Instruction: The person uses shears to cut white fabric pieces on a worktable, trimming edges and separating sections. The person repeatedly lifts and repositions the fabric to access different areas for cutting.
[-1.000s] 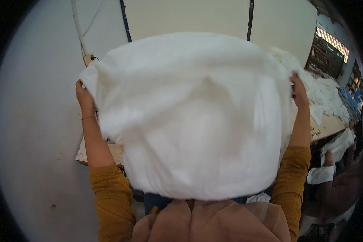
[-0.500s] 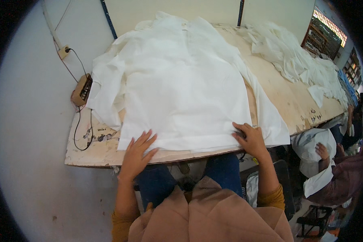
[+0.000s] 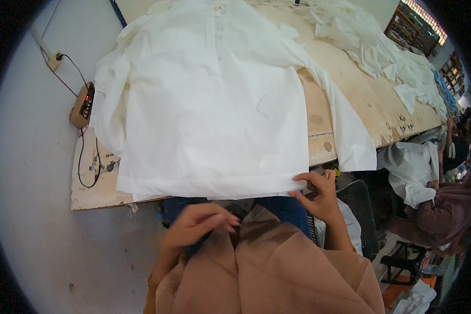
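Observation:
A white long-sleeved shirt point(image 3: 214, 120) lies spread out, its front placket at the far side and its hem hanging a little over the table's near edge. On its right half is a thin dark loose thread point(image 3: 262, 106). My right hand point(image 3: 322, 196) pinches the hem's right corner between thumb and fingers. Away from the cloth, my left hand point(image 3: 201, 225) is in front of my body, slightly blurred, with its fingers extended and nothing seen in them. One sleeve point(image 3: 353, 136) stretches toward the near right; the other is bunched at the left.
The worn wooden table point(image 3: 361, 99) carries a heap of white cloth point(image 3: 356, 39) at far right. A brown box with a lit display point(image 3: 82, 104) and cables hangs by the left wall. At right are a dark plastic basket point(image 3: 361, 214), a stool point(image 3: 403, 261) and another person holding white cloth point(image 3: 411, 172).
The shirt has come nearer, its hem now past the table edge. My left hand has left the hem and moved toward my body. My right hand has closed on the hem's corner.

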Available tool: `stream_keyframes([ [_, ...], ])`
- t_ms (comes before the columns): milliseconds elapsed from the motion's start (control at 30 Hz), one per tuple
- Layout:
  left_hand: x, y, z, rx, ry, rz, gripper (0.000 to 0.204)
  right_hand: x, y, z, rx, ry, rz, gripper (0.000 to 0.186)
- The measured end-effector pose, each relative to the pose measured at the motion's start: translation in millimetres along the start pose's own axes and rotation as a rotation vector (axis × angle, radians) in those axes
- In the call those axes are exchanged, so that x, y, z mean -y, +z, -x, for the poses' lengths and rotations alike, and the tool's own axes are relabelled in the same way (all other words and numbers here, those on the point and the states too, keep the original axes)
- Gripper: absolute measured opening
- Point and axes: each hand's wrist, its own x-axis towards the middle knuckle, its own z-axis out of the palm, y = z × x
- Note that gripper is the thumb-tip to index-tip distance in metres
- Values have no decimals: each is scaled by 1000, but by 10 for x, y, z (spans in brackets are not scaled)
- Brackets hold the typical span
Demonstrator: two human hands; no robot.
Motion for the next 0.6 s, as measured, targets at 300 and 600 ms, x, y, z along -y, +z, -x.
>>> stream_keyframes([
  [300, 86, 347, -622, 192, -218, 520, 73, 124, 135, -100, -219, -155, 119, 25],
  [600, -290, -37, -431, -699, 309, 99, 48, 204, 171, -414, -530, -30, 295, 29],
])
